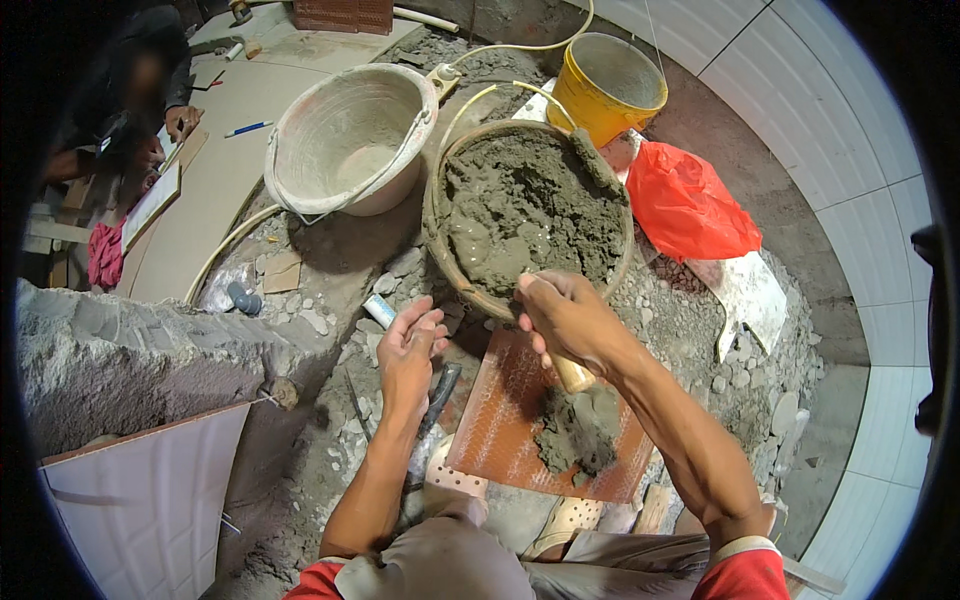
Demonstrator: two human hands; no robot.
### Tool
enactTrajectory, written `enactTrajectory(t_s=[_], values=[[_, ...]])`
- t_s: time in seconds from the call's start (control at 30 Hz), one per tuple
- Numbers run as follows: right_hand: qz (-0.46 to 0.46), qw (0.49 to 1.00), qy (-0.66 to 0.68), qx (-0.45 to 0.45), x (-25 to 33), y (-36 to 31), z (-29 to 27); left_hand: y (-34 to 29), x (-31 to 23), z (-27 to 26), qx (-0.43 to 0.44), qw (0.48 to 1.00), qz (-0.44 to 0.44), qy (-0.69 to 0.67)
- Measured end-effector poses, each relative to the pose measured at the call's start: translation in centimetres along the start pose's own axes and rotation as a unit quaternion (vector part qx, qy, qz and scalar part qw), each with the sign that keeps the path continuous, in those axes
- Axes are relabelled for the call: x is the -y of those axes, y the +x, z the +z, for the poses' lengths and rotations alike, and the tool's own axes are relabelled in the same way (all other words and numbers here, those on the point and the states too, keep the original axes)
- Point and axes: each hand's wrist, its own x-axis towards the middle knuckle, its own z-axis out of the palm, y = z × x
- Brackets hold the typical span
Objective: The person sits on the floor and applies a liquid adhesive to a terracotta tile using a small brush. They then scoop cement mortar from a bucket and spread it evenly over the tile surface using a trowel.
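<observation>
My right hand (566, 322) is closed around the pale wooden handle (572, 374) of a tool that looks like a trowel. Its head, if that is what lies below, is coated in wet grey mortar (585, 430) over a reddish-brown ribbed tile (500, 400). Beside it my left hand (410, 352) hangs empty, fingers loosely curled and apart. Just beyond both hands stands a bucket of wet mortar (530, 210), its rim close to my right fingers. The tile lies in front of my light perforated clogs (455, 468).
An off-white bucket (345, 140) and a yellow bucket (608, 90) stand behind. A red plastic bag (690, 205) lies at right, near the tiled wall (840, 130). Rubble covers the ground. At left are a broken masonry ledge (180, 345), a leaning tile (150, 490) and another person (130, 110).
</observation>
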Motion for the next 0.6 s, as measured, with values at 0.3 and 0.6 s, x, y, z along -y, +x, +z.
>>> enactTrajectory(t_s=[0.3,0.6], values=[[-0.061,0.998,0.002,-0.009,-0.6,-4.1,-6.1,-1.7,3.6,-1.6,0.014,0.997,-0.034,0.075],[-0.085,0.983,-0.153,-0.048,-7.5,-15.6,-12.2,-4.3,8.6,-4.6,0.109,0.953,-0.005,0.284]])
